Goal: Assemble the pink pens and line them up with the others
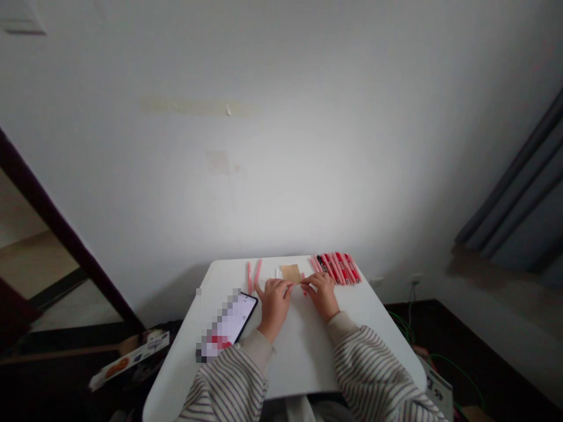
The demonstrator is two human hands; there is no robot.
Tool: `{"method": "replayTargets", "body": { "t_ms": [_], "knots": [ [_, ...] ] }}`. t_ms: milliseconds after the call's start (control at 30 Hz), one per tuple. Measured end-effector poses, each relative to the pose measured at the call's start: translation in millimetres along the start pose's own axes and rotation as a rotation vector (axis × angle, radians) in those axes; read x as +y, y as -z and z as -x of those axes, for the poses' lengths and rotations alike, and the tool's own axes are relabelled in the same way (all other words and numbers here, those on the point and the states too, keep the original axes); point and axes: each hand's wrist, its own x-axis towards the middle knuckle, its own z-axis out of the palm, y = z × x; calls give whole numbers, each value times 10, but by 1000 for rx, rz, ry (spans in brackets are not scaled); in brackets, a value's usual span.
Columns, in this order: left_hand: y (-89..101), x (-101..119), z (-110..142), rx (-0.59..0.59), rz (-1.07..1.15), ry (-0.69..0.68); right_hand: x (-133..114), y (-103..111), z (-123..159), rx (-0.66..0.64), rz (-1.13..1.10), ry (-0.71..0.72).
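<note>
Two bare hands, the left and the right hand, meet near the far edge of a white table, fingers together at the near edge of a small tan square; whether either is clamped on it cannot be told. Two pink pens lie just left of the square, beyond the left hand, and a row of pink, red and black pens lies to the far right. A phone, partly pixelated, rests on the left, near the left forearm's striped sleeve.
</note>
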Motion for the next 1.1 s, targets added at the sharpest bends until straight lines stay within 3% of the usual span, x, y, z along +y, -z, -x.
{"method": "replayTargets", "body": {
  "t_ms": [1100],
  "knots": [
    [-32, 18, 20, -31, 75, 32, 1, -7, 10, -34, -30, 1]
  ]
}}
